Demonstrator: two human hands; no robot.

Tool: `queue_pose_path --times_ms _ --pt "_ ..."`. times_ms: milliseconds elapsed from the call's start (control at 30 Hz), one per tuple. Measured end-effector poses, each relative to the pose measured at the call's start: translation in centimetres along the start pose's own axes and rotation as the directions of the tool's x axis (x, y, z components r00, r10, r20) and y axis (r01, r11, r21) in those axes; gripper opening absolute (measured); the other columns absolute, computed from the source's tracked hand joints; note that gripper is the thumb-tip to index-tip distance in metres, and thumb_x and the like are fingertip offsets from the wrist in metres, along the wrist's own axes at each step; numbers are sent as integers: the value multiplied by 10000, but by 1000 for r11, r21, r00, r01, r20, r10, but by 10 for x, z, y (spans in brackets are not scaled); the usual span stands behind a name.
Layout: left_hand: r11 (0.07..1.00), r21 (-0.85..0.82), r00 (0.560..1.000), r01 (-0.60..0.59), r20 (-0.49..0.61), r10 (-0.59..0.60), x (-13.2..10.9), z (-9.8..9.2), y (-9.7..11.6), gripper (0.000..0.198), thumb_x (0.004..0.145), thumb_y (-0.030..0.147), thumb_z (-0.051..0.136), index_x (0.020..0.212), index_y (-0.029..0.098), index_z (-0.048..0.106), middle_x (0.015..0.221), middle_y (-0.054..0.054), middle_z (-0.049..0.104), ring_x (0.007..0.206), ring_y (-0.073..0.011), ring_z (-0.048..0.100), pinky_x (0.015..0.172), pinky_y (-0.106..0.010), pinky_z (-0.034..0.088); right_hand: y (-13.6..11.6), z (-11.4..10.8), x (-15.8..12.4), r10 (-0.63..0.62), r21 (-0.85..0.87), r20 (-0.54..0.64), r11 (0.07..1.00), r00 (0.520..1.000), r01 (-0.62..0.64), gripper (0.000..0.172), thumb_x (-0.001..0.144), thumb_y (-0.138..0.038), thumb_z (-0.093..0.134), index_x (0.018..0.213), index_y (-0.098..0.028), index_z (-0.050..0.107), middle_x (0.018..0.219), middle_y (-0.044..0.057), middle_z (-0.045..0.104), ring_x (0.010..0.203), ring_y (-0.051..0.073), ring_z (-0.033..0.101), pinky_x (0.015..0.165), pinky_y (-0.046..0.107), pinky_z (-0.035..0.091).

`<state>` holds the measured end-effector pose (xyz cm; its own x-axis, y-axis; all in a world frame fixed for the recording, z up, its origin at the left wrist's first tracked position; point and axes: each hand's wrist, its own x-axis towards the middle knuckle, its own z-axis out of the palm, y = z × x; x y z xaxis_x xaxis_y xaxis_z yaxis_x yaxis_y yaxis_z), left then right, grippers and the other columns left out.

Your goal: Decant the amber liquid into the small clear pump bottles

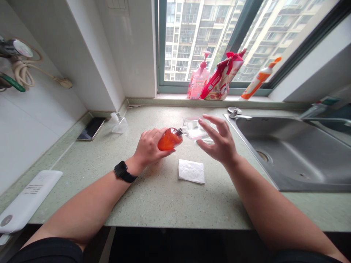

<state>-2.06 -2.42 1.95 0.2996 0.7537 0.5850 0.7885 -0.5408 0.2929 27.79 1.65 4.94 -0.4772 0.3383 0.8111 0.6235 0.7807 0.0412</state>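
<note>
My left hand (150,144) is wrapped round a bottle of orange-red liquid (168,140), tilted so that its black neck points to the right. That neck meets, or nearly meets, the threaded neck of a clear bottle (193,129), which appears to be tipped toward it. Around the clear bottle's right end, my right hand (221,140) has its fingers spread; whether a fingertip touches the plastic I cannot tell. A folded white tissue (191,171) lies on the counter in front of both bottles.
On the speckled green counter (164,204), a small clear pump bottle (119,124) and a phone (91,128) sit at left, with a long white device (33,197) nearer. A steel sink (296,153) is at right. The sill holds a pink pump bottle (197,84), red bag (223,78) and orange-white bottle (257,82).
</note>
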Motion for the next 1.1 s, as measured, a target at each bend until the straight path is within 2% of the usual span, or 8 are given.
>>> queue_pose_path --times_ms 833,1100 --pt "1000 -7 1000 4 12 -4 0 -3 2 769 899 693 755 1487 234 567 1247 -119 744 1110 -318 691 977 -467 495 -3 -8 5 -39 16 26 999 999 38 958 909 -113 712 1695 -463 289 1545 104 576 1318 362 646 1074 614 582" --pt "1000 -19 999 15 34 -14 0 -3 1 799 894 701 753 1497 214 560 1246 -133 742 1115 -323 690 987 -478 493 -7 -11 7 -30 5 32 1000 999 29 880 921 -106 712 1674 -398 363 1495 135 599 1323 362 632 1084 611 576"
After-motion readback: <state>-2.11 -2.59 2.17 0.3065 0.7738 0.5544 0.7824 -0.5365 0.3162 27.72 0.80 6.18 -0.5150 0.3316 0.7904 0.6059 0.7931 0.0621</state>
